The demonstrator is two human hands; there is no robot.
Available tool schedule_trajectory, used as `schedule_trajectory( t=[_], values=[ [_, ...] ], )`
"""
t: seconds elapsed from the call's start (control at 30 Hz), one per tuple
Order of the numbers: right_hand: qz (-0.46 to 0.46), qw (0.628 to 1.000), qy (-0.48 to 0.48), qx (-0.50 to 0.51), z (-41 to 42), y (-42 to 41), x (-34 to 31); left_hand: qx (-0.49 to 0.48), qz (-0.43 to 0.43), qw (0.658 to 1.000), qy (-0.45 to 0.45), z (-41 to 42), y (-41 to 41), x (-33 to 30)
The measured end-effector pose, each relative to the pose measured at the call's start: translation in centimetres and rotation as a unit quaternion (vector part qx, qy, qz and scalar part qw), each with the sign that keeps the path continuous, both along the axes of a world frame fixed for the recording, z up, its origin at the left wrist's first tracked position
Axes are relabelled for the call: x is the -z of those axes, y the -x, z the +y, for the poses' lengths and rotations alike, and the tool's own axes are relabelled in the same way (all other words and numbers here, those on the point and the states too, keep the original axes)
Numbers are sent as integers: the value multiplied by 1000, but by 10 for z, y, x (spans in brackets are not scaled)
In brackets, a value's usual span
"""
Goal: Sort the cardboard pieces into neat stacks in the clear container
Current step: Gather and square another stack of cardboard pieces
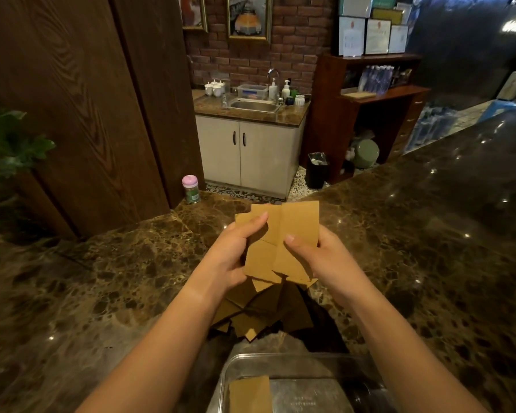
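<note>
Both hands hold a fanned bunch of brown cardboard pieces [280,248] above the marble counter. My left hand [236,254] grips the bunch's left side, thumb on top. My right hand [319,257] grips its right side, thumb pressed on the front. Below the bunch, a loose pile of cardboard pieces [259,314] lies on the counter in shadow. The clear container [325,365] stands at the bottom edge, nearest me, with a cardboard stack [249,394] in its left part.
A dark marble counter [116,278] runs left and right in an L shape. A small jar with a pink lid [190,189] stands at the counter's far edge. Behind are a wooden panel, a sink cabinet and a shelf unit.
</note>
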State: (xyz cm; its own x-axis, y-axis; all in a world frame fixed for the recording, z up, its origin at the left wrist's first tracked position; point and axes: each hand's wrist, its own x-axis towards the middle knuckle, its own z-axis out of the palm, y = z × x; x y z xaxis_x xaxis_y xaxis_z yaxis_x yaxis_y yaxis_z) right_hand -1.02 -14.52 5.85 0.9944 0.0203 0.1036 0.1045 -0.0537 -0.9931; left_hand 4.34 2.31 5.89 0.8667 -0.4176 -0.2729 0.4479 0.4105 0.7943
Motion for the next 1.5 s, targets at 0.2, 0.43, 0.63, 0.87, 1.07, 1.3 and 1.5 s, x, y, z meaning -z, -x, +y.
schedule_trajectory(
  t=[0.2,0.43,0.63,0.87,1.07,1.3,1.5],
  values=[
    [51,996,-38,68,-5,-6,-2,59,-45,994,77,14,-1,3],
    [89,992,-63,67,-14,-5,-5,20,-72,997,19,18,-3,3],
    [111,976,-148,111,-27,-5,-10,52,61,974,213,28,-2,1],
    [147,954,-258,47,-21,1,-10,-175,27,976,130,12,-9,0],
    [140,932,-326,79,11,0,2,-268,8,961,65,-7,-1,1],
    [84,966,-226,90,3,-9,-11,60,34,990,124,10,12,2],
    [54,998,-36,4,7,-8,-20,178,30,977,112,9,17,1]
  ],
)
